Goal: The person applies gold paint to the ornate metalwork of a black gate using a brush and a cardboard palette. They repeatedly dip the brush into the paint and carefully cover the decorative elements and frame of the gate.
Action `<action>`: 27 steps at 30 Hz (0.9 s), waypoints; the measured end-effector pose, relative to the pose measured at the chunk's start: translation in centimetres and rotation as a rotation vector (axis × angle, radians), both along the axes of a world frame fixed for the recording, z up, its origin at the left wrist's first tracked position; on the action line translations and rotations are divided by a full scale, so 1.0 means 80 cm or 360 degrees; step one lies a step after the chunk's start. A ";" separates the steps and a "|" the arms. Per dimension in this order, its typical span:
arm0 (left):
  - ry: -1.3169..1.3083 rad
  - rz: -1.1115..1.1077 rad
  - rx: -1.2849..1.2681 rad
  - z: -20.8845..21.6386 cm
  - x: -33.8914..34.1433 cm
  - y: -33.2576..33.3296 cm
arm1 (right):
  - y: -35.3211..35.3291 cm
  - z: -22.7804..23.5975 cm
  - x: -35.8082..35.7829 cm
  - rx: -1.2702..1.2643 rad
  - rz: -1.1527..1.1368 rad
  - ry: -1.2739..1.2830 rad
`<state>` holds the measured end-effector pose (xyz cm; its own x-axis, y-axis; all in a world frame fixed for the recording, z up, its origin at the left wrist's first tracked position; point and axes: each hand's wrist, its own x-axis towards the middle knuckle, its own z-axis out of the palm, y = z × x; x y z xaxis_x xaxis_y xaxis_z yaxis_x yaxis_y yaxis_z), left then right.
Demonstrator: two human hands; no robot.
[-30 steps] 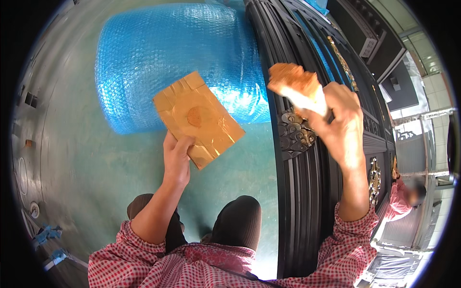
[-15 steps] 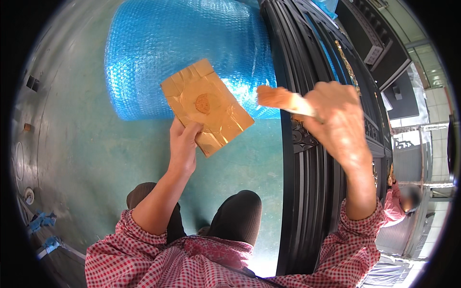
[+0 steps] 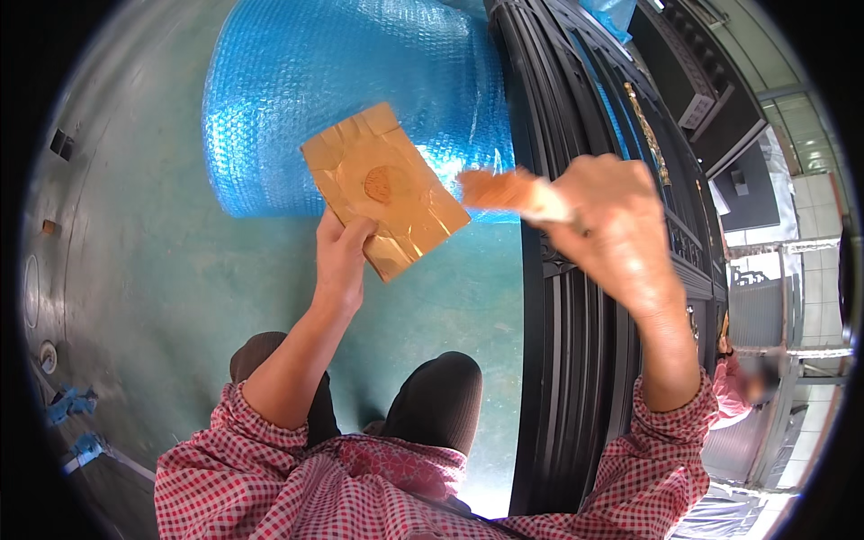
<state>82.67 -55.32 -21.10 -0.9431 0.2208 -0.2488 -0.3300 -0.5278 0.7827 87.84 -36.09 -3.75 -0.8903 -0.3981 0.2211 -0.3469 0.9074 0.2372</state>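
My left hand [image 3: 342,256] grips the lower corner of a flat, gold-taped board [image 3: 391,189], thumb on top. An orange-brown smear of paint or powder [image 3: 379,184] marks the board's middle. Over the dark panels at the right, my right hand [image 3: 612,229] is closed round the handle of a paintbrush [image 3: 504,192]. Its orange-brown bristles point left and are a little blurred, close to the board's right corner. Whether they touch it I cannot tell.
A large roll of blue bubble wrap [image 3: 360,81] lies on the green floor [image 3: 225,288] ahead. Long black moulded panels [image 3: 576,360] run along my right side, with gold ornaments [image 3: 646,126] farther right. Another person in a pink sleeve [image 3: 731,391] is at the far right.
The paintbrush has moved left with my right hand, closer to the board. My left hand and the board have shifted only slightly up and left.
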 end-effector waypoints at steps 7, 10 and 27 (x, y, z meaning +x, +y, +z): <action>0.0032 -0.0026 0.0081 -0.007 -0.001 0.006 | 0.018 0.024 0.022 -0.0022 -0.0127 0.0058; 0.0032 -0.0007 0.0046 -0.011 -0.005 0.004 | -0.002 -0.005 0.017 -0.0122 0.0095 -0.0080; 0.0057 -0.0010 0.0011 -0.016 -0.008 0.006 | -0.008 0.003 0.029 -0.0210 0.0091 -0.0078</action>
<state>82.02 -54.87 -22.39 -0.9499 0.2284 -0.2132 -0.3051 -0.5311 0.7904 90.13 -36.75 -3.51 -0.8782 -0.4186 0.2315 -0.4069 0.9082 0.0983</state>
